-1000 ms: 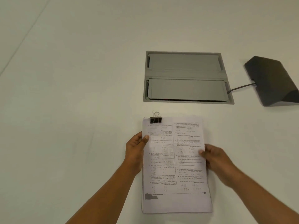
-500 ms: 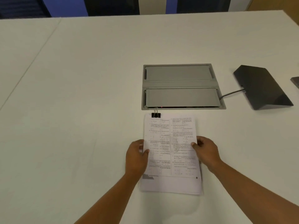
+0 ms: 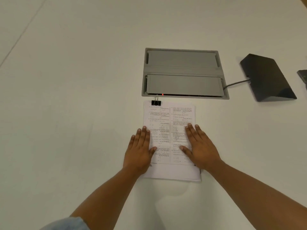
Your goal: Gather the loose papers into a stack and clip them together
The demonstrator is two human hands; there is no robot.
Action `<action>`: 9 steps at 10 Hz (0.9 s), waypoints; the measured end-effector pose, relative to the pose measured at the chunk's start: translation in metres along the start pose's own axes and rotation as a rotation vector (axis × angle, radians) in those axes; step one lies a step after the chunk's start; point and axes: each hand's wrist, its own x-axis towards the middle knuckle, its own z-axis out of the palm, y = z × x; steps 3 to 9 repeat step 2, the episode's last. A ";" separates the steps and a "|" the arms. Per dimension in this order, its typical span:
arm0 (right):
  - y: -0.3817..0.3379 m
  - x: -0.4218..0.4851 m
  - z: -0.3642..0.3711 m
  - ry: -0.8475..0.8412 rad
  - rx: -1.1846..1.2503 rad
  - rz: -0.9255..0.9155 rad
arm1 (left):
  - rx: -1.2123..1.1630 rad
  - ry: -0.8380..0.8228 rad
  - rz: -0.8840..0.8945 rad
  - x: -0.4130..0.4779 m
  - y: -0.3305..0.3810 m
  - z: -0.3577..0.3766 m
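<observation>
A stack of printed white papers [image 3: 169, 123] lies flat on the white table [image 3: 74, 113], long side running away from me. A black binder clip [image 3: 156, 102] grips its far left corner. My left hand [image 3: 141, 148] rests palm down on the stack's left edge, fingers spread and flat. My right hand [image 3: 199, 146] lies palm down on the stack's right half, fingers also spread. Neither hand grips anything.
A grey recessed cable box [image 3: 182, 73] with two closed lids and a small red light sits in the table just beyond the papers. A dark wedge-shaped device [image 3: 267, 77] with a cable lies to the right, and another dark object [image 3: 303, 77] shows at the right edge.
Both hands have let go of the stack's side edges and now lie flat on top of it. The stack has settled onto the table near the cable box.
</observation>
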 end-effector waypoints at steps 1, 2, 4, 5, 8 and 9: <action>0.000 0.002 0.005 0.021 0.009 0.004 | -0.024 0.025 0.013 0.000 0.000 0.000; -0.001 0.002 0.000 0.011 0.042 0.005 | -0.051 0.026 0.014 0.000 0.000 -0.001; -0.001 0.002 0.000 0.011 0.042 0.005 | -0.051 0.026 0.014 0.000 0.000 -0.001; -0.001 0.002 0.000 0.011 0.042 0.005 | -0.051 0.026 0.014 0.000 0.000 -0.001; -0.001 0.002 0.000 0.011 0.042 0.005 | -0.051 0.026 0.014 0.000 0.000 -0.001; -0.001 0.002 0.000 0.011 0.042 0.005 | -0.051 0.026 0.014 0.000 0.000 -0.001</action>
